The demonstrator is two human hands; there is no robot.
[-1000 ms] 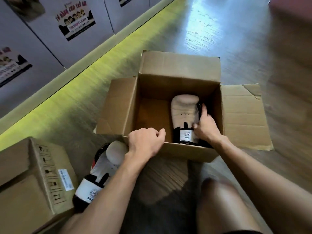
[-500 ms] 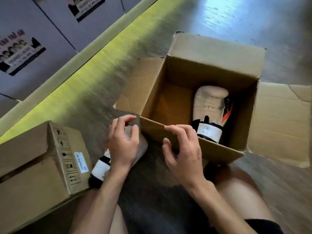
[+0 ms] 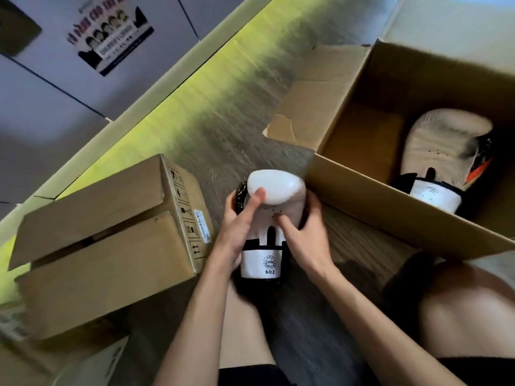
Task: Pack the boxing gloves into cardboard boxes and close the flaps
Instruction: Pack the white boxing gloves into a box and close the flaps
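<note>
A white boxing glove [image 3: 276, 196] with a black cuff marked 6 OZ is held between both my hands, just in front of the open cardboard box [image 3: 370, 196]. My left hand [image 3: 239, 229] grips its left side, thumb on the white padding. My right hand [image 3: 303, 235] grips its right side, thumb on the palm. A second white glove [image 3: 443, 151] lies inside the open box at the right, cuff toward me.
A second cardboard box [image 3: 111, 240] with its top flaps folded down stands on the floor at the left. More cardboard lies at the bottom left. A wall with posters [image 3: 111, 37] runs along the left. My bare knees are at the bottom.
Both hands left the box rim and took hold of the glove that lay on the floor to the left of the box. My view swung left and down.
</note>
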